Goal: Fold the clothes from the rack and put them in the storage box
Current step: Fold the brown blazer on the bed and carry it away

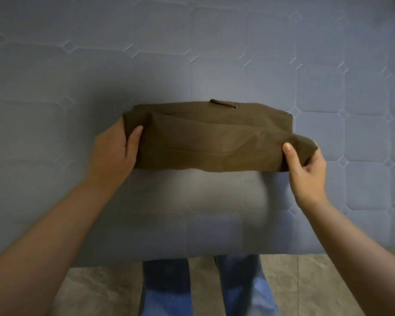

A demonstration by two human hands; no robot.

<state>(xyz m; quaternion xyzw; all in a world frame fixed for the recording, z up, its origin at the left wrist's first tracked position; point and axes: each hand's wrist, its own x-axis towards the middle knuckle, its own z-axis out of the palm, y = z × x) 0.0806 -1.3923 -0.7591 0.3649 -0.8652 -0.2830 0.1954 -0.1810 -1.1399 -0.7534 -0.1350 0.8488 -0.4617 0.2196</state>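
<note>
Left hand [114,151] and right hand [306,169], fingers gripping folded brown garment [205,142] ends, blue quilted mattress [214,53]

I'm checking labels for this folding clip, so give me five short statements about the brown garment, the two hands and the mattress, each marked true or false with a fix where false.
1. The left hand grips the left end of the folded brown garment. True.
2. The right hand hangs idle, apart from the garment. False: it pinches the garment's right end, thumb on top.
3. The garment is spread out flat in a single layer. False: it is folded into a compact bundle with several layers showing.
4. Beneath the garment is a blue quilted mattress. True.
5. A storage box stands on the mattress beside the garment. False: no box is in view.
</note>
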